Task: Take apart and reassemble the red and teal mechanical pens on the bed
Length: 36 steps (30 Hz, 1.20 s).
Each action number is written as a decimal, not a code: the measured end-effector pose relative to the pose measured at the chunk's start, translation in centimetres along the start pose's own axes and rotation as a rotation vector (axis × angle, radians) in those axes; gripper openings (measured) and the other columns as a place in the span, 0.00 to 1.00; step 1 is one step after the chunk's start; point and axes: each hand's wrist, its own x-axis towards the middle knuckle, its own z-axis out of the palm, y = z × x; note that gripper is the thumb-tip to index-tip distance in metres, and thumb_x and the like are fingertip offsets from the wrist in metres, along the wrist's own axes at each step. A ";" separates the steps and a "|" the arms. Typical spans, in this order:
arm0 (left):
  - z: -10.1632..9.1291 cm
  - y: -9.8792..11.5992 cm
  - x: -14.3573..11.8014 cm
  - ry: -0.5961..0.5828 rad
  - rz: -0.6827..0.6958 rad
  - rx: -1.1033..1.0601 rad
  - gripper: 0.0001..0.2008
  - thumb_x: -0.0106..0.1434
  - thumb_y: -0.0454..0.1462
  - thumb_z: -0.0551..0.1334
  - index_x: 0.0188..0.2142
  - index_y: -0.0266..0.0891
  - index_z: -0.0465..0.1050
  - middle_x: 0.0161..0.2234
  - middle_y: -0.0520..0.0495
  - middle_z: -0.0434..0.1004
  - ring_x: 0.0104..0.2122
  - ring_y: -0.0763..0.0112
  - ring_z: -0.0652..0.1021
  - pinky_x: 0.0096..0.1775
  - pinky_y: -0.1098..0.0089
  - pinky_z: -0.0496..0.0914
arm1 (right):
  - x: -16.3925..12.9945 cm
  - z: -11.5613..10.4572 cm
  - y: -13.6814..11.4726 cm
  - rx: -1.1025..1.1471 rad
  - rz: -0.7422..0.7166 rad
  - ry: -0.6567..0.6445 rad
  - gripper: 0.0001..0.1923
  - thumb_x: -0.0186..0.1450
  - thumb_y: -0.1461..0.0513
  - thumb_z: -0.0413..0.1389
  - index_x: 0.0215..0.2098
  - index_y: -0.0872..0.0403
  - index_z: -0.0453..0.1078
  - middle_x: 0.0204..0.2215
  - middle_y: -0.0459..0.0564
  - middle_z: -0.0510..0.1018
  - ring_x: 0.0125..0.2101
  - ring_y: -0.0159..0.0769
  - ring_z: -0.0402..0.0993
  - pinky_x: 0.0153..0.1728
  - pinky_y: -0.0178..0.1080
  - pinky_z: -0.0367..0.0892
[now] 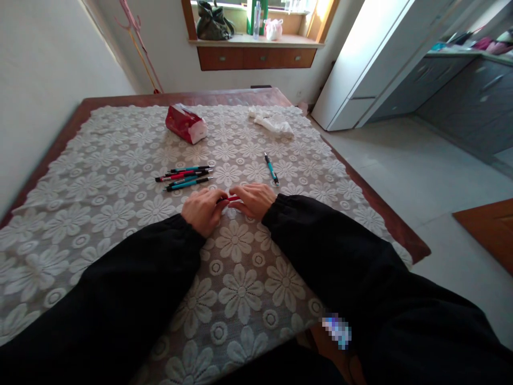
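- Counter (385, 224): dark red-brown wood, covered w/ a white lace cloth (120, 214) in a daisy pattern; wood edge shows at far side and right.
- Left hand (203, 209) and right hand (256, 200) rest on the cloth near centre, knuckles up, black sleeves to the wrists.
- Red pen (231, 198) lies between the two hands, both grips closed on its ends; only a short red stretch shows.
- Pile of pens (185, 177), teal and red w/ black, just far-left of the hands, lying roughly parallel, tips to the right.
- Single teal pen (271, 168) on its own, far-right of the right hand, apart from the pile.
- Red tissue pack (185, 123) further back, white tissue at its right end.
- Crumpled white plastic bag (273, 122) at far right of the cloth.
- Room: white wall at left; wooden window ledge w/ drawers (256, 56) at far side, dark bag (213, 24) and pink item on it; white cabinet (360, 69) far right; pale tiled floor (433, 182); grey kitchen units (468, 101) beyond.
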 end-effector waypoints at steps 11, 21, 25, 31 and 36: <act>-0.1 -0.3 0.0 0.072 0.112 0.000 0.14 0.74 0.44 0.54 0.41 0.43 0.78 0.36 0.48 0.84 0.39 0.60 0.76 0.43 0.60 0.64 | -0.3 -0.4 -0.2 -0.039 -0.056 0.000 0.18 0.77 0.56 0.43 0.39 0.55 0.71 0.32 0.50 0.79 0.31 0.36 0.69 0.34 0.40 0.52; 0.0 -0.8 -0.2 0.090 0.077 -0.064 0.15 0.71 0.48 0.58 0.41 0.44 0.80 0.35 0.49 0.84 0.38 0.62 0.76 0.45 0.61 0.65 | -0.5 0.5 0.4 0.058 -0.003 0.036 0.15 0.76 0.57 0.47 0.37 0.54 0.72 0.30 0.48 0.80 0.29 0.33 0.70 0.33 0.38 0.53; -0.2 -1.0 0.0 0.129 0.006 -0.143 0.14 0.70 0.48 0.60 0.44 0.45 0.80 0.34 0.50 0.84 0.38 0.63 0.76 0.44 0.62 0.66 | -0.5 0.7 0.8 0.088 0.008 0.129 0.16 0.76 0.56 0.47 0.38 0.53 0.73 0.31 0.49 0.80 0.31 0.34 0.71 0.35 0.37 0.56; -0.2 -1.5 0.2 0.078 -0.091 -0.223 0.18 0.73 0.44 0.54 0.32 0.43 0.79 0.25 0.49 0.78 0.33 0.64 0.75 0.40 0.64 0.67 | -0.6 0.7 1.6 0.089 0.021 0.224 0.15 0.76 0.56 0.48 0.39 0.53 0.72 0.32 0.50 0.79 0.33 0.35 0.70 0.38 0.37 0.58; 0.1 -1.7 0.0 0.145 -0.015 -0.224 0.13 0.71 0.44 0.59 0.38 0.41 0.80 0.31 0.48 0.81 0.35 0.63 0.74 0.42 0.64 0.68 | -0.7 0.8 1.8 0.160 -0.006 0.193 0.14 0.74 0.58 0.49 0.36 0.53 0.72 0.30 0.48 0.80 0.31 0.34 0.71 0.35 0.37 0.58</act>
